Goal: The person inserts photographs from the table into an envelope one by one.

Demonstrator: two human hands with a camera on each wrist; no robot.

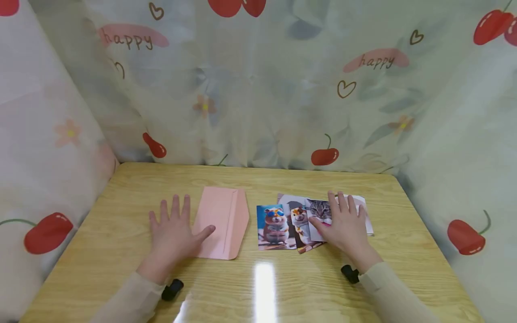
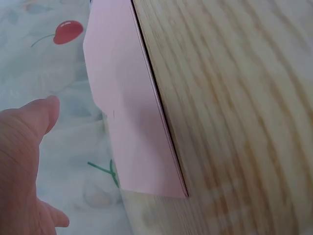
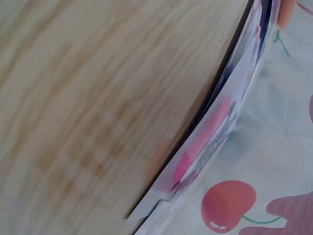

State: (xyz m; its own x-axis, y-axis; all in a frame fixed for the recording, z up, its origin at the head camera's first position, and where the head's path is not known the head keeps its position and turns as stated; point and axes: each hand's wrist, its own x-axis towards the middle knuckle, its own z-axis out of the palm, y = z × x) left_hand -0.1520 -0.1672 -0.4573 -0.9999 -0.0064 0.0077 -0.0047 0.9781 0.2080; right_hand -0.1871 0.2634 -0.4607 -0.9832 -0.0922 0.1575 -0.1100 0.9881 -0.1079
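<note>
A pink envelope (image 1: pixel 214 215) lies flat on the table, its pointed flap to the right. My left hand (image 1: pixel 173 235), fingers spread and straight, is at its left side, with the thumb reaching over it. In the left wrist view the envelope (image 2: pixel 134 112) fills the middle and that hand (image 2: pixel 22 156) shows at the left edge. Overlapping picture cards lie farther right: a hamster card in blue sunglasses (image 1: pixel 276 228), a second furry-animal card (image 1: pixel 300 222), and a cat card (image 1: pixel 318 210). My right hand (image 1: pixel 348 226) extends over the cat card with straight fingers, partly hiding the cards underneath.
The wooden table (image 1: pixel 226 287) carries a bright glare patch near its front. A patterned curtain (image 1: pixel 250 89) with cherries surrounds the back and sides. Black wrist devices, one at the left wrist (image 1: pixel 173 290) and one at the right wrist (image 1: pixel 349 274), sit below the hands.
</note>
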